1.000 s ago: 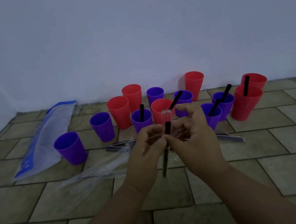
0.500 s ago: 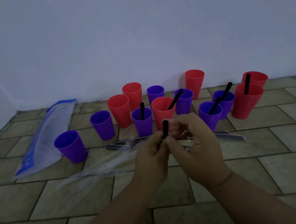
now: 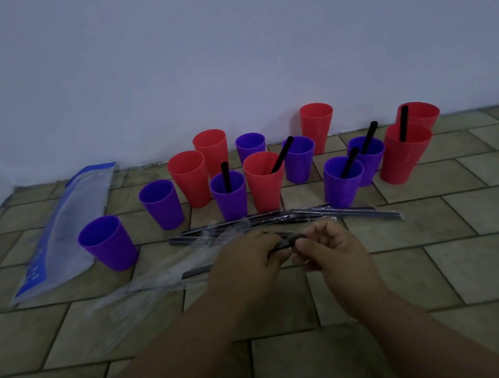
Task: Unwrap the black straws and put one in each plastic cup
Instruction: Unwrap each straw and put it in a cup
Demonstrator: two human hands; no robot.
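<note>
— Where are the hands?

— Low in the middle of the frame, above the tiled floor; the left hand has its fingers curled round a black straw; the right hand pinches the same straw at its right end; the straw lies nearly level between them, and its other end pokes out to the left of the left hand.

— Is it out of its wrapper?

— I cannot tell; the light is too dim.

— And past the knuckles?

— Clear wrappers lie crumpled on the floor at centre left; just beyond the hands a bundle of wrapped straws stretches across the centre.

— The cups?

— Upright in a loose cluster behind the bundle; a straw stands in the middle purple cup, in the middle red cup touching or just beside it, in the near right purple cup, in the purple cup behind it, and in the right red cup; other red and purple cups stand around them; the leftmost purple cup sits just beside a blue and white bag at centre left.

— Farthest back?

— A plain wall fills the upper half.
</note>
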